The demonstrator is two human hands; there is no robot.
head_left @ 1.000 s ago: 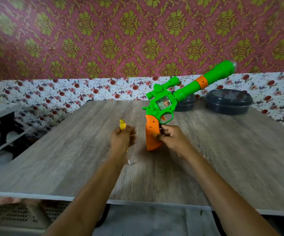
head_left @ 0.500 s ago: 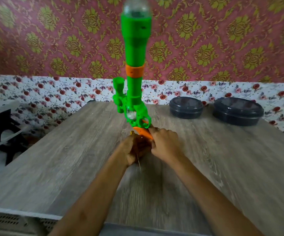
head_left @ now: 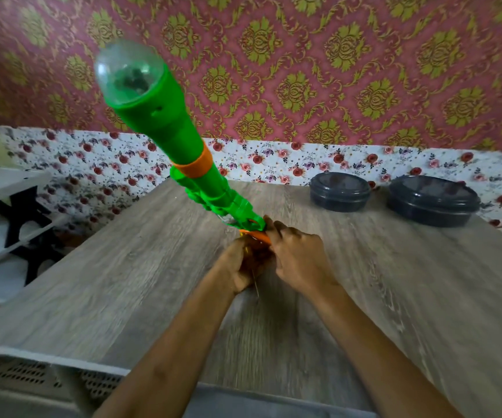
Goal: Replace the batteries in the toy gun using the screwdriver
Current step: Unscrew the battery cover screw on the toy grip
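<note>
Head view. Most of the orange grip (head_left: 257, 235) on the green plastic toy gun (head_left: 165, 125) is buried between the two hands, so we see only a sliver of it. We can't tell whether the butt touches the table.

The thin metal screwdriver (head_left: 256, 282) with a yellow handle shows just a bare shaft poking down out of the left fist, plus a speck of yellow. Its tip is too blurred to make out.

The gun is glossy plastic. Its fat round barrel has an orange band and a clear dome at the muzzle, and it tilts up and left towards the camera over the middle of the table. The grey wood-grain laminate table (head_left: 409, 312) has a pale front edge. Two dark round lidded plastic tubs (head_left: 338, 191) (head_left: 433, 202) sit side by side at the far right by the wall.

The left hand (head_left: 239, 267) has its fingers curled tight round the screwdriver handle, knuckles pressed against the gun's grip. The right hand (head_left: 299, 260) has its fingers wrapped on the grip, back of the hand up, forefinger near the trigger guard. Both forearms come in from the bottom edge, cut off by the frame.
</note>
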